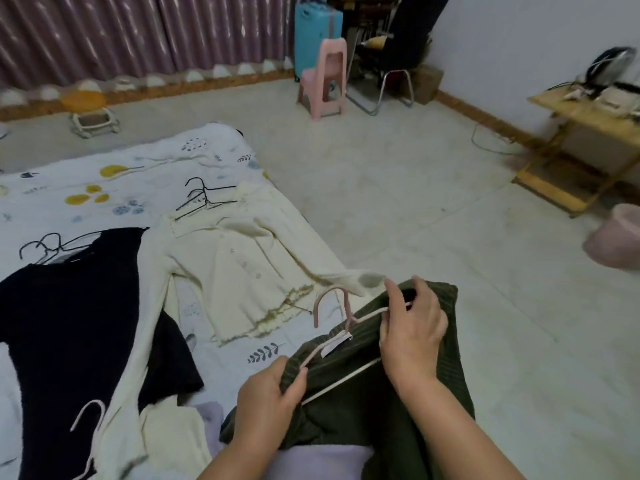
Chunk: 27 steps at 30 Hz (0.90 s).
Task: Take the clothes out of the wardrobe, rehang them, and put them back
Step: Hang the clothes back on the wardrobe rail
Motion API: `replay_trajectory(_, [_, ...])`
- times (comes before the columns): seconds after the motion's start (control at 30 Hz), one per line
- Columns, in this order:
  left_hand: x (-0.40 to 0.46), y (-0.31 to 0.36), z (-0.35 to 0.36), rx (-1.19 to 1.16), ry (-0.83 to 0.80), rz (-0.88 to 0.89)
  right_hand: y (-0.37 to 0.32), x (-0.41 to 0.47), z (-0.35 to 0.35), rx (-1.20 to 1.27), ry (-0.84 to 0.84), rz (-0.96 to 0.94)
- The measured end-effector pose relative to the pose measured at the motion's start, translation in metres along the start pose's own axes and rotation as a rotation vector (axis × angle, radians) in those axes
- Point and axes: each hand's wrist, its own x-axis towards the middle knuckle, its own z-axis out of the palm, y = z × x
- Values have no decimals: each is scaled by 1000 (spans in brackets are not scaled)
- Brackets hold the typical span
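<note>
A dark green garment (363,403) hangs partly over a pink hanger (332,306) at the bed's near corner. My left hand (266,407) pinches the garment's left shoulder against the hanger's arm. My right hand (412,330) grips the garment and the hanger's right arm. A cream cardigan (242,258) lies spread on the bed. A black top (69,323) lies to its left. Black wire hangers (204,197) rest above the cardigan, and more black hangers (45,249) lie by the black top. Another pink hanger (91,431) lies on the black top.
The bed (104,174) has a white patterned cover. A pink chair (325,77) and a blue suitcase (315,32) stand at the back. A wooden shelf unit (585,150) and a pink bin (616,237) stand at the right. Pale floor fills the middle.
</note>
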Motion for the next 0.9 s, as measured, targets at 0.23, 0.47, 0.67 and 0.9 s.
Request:
replay_trajectory(0.23, [-74, 36, -23, -109, -107, 158, 36, -46, -105, -101, -245, 84])
replay_trajectory(0.47, [-134, 83, -27, -65, -264, 379, 83, -135, -192, -269, -155, 262])
replay_trajectory(0.67, [-182, 135, -8, -72, -388, 533, 129, -203, -264, -313, -56, 449])
replay_trajectory(0.9, [-230, 202, 19, -60, -394, 706, 180, -262, -335, -290, 148, 579])
